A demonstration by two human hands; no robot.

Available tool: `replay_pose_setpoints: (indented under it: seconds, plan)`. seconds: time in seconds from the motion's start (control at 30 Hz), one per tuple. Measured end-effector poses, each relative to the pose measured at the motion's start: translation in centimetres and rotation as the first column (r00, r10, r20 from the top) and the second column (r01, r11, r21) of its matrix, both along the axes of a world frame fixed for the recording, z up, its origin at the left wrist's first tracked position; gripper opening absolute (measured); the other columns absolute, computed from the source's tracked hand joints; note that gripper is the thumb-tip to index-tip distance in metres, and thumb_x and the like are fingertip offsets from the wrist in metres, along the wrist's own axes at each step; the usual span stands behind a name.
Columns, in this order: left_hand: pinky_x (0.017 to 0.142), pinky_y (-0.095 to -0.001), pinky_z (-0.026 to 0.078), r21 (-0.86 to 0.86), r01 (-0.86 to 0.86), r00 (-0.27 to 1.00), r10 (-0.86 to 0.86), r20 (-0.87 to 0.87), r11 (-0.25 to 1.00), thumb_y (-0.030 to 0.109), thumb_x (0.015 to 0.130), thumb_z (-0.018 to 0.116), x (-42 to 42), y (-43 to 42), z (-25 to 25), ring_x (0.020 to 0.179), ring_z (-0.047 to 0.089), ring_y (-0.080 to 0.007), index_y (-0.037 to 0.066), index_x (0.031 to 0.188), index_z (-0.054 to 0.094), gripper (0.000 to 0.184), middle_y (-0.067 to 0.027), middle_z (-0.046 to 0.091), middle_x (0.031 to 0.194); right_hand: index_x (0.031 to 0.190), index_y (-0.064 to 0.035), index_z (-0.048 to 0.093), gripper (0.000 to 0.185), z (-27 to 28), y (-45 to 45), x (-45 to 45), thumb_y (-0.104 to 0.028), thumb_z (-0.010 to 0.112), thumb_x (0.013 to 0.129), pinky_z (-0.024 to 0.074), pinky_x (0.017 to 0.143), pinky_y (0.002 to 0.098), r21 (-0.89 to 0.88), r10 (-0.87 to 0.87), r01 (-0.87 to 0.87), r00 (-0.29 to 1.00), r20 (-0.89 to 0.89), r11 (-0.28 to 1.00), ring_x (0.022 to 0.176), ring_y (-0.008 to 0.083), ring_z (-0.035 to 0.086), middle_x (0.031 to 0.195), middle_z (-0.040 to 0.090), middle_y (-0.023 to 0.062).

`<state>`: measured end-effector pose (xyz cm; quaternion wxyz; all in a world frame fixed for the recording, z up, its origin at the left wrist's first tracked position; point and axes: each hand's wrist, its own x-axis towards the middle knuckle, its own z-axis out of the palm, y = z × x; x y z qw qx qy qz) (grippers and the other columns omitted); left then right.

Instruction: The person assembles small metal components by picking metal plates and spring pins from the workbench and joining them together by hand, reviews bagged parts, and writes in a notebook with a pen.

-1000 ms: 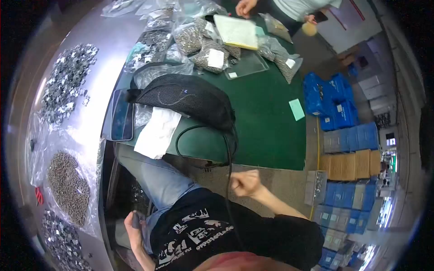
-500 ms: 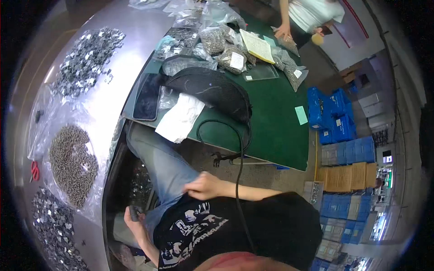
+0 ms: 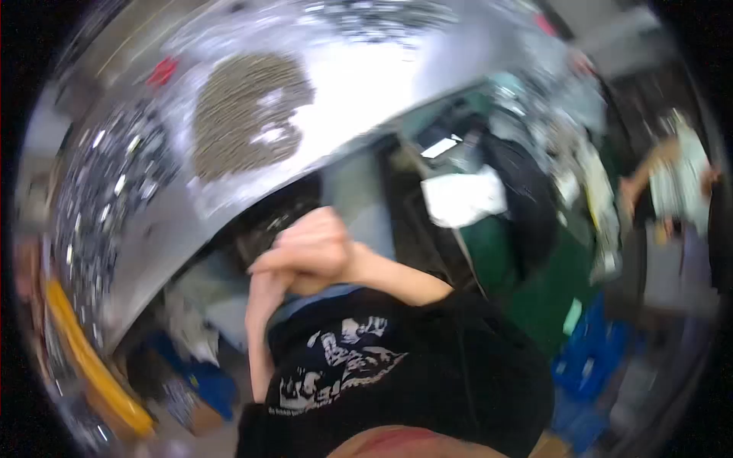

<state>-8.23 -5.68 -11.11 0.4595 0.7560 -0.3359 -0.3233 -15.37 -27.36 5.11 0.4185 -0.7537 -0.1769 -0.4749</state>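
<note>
My two hands are pressed together in front of my lap, blurred by motion. My right hand [image 3: 319,238] lies over the other with its fingers curled. Beneath it, my left hand [image 3: 269,281] is mostly covered and looks closed. Whatever lies between them is hidden. Above them on the metal table [image 3: 366,99] rests a clear bag spread with a heap of small brownish-grey metal parts [image 3: 237,114]. Left of that is a pile of dark, shiny small pieces [image 3: 114,183].
Red-handled scissors [image 3: 163,72] lie beyond the heap. On the green table [image 3: 534,305] sit a white cloth [image 3: 464,197], a black bag [image 3: 523,191] and filled plastic bags. A person [image 3: 676,179] is at the far right, near blue crates [image 3: 592,355]. A yellow bar [image 3: 95,359] runs at lower left.
My view has swung left toward the metal table. My hands, apart before, have come together; the dark grey piece that was in my left hand is out of sight.
</note>
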Motion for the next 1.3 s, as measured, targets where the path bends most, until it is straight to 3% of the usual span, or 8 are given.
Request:
replay_pose_setpoints:
  seconds: [0.07,0.17,0.47,0.7,0.8,0.93,1.0,1.3]
  plan:
    - [0.074,-0.0405,0.052,0.087,0.066,0.964,-0.086,0.252,0.994,0.000,0.076,0.058,0.6,-1.3,2.1,0.080,0.065,-0.0399,-0.002,0.097,0.065,0.022,-0.0227,0.066,0.087,0.089,-0.0087,0.076,0.023,-0.2,-0.1,-0.2,0.002,0.063,0.073,0.0376,0.040,0.0296,-0.029,-0.003,0.003,1.000,-0.013,1.000,0.043,0.0153,0.050,0.056,0.051,0.0008]
    - [0.074,-0.0442,0.051,0.181,0.001,1.000,-0.001,0.003,0.984,-0.001,0.074,0.056,1.1,-3.3,6.5,0.083,0.066,-0.0439,-0.001,0.094,0.065,0.022,-0.0225,0.065,0.081,0.090,-0.0045,0.074,0.027,0.9,-1.2,-1.9,0.009,0.057,0.075,0.0363,0.040,0.0268,-0.011,-0.028,0.028,0.998,-0.060,1.000,0.038,0.0144,0.047,0.051,0.048,0.0006]
    - [0.086,-0.0537,0.052,0.508,-0.065,0.920,-0.146,0.364,0.859,0.012,0.079,0.059,5.6,-3.6,-1.3,0.099,0.067,-0.0398,0.010,0.099,0.073,0.025,-0.0167,0.073,0.100,0.089,-0.0060,0.074,0.024,-0.6,-2.0,-3.7,0.009,0.059,0.077,0.0402,0.044,0.0257,0.049,-0.226,0.232,0.968,-0.105,0.971,0.042,0.0142,0.054,0.056,0.059,0.0013]
    - [0.067,-0.0435,0.054,0.149,-0.207,0.783,0.073,0.617,0.967,0.013,0.077,0.067,3.7,1.5,4.6,0.080,0.070,-0.0335,0.009,0.087,0.070,0.011,-0.0097,0.071,0.092,0.084,-0.0044,0.075,0.015,-3.0,-2.7,-6.1,0.007,0.066,0.081,0.0499,0.059,0.0282,-0.062,-0.317,0.312,0.907,-0.277,0.948,0.060,0.0184,0.067,0.073,0.073,0.0068]
    - [0.061,-0.0382,0.052,-0.271,-0.198,0.497,0.335,0.801,0.942,0.009,0.067,0.068,4.6,4.5,9.0,0.065,0.066,-0.0301,0.004,0.075,0.066,0.009,-0.0117,0.064,0.072,0.088,-0.0041,0.076,0.017,-3.5,-3.6,-6.0,0.008,0.064,0.083,0.0465,0.055,0.0263,-0.052,-0.369,0.371,0.879,-0.301,0.927,0.055,0.0150,0.064,0.075,0.074,0.0067]
    - [0.074,-0.0366,0.052,-0.275,-0.731,0.309,0.663,0.682,0.624,-0.004,0.070,0.060,9.0,5.4,15.0,0.076,0.061,-0.0327,0.003,0.104,0.066,0.035,-0.0105,0.060,0.086,0.092,-0.0087,0.078,0.023,-2.2,-4.7,-3.9,0.007,0.064,0.083,0.0435,0.052,0.0268,-0.069,-0.411,0.419,0.823,-0.393,0.905,0.055,0.0138,0.063,0.079,0.076,0.0075]
    - [0.082,-0.0387,0.051,-0.378,-0.665,0.192,0.637,0.747,0.644,-0.006,0.068,0.059,12.9,5.5,14.5,0.089,0.062,-0.0325,0.006,0.115,0.067,0.048,-0.0119,0.062,0.099,0.097,-0.0082,0.076,0.019,0.4,-5.6,-0.7,0.003,0.066,0.085,0.0413,0.050,0.0269,-0.151,-0.398,0.370,0.809,-0.433,0.917,0.049,0.0138,0.056,0.070,0.067,0.0064]
    - [0.095,-0.0359,0.048,-0.289,-0.603,0.461,0.621,0.634,0.743,-0.005,0.077,0.057,16.1,7.2,11.0,0.107,0.064,-0.0297,0.001,0.119,0.067,0.044,-0.0130,0.066,0.115,0.115,-0.0065,0.069,0.035,0.6,-9.0,11.2,-0.035,0.067,0.094,0.0561,0.067,0.0473,-0.601,-0.629,0.268,0.562,-0.538,0.753,0.071,0.0380,0.071,0.074,0.071,0.0166]
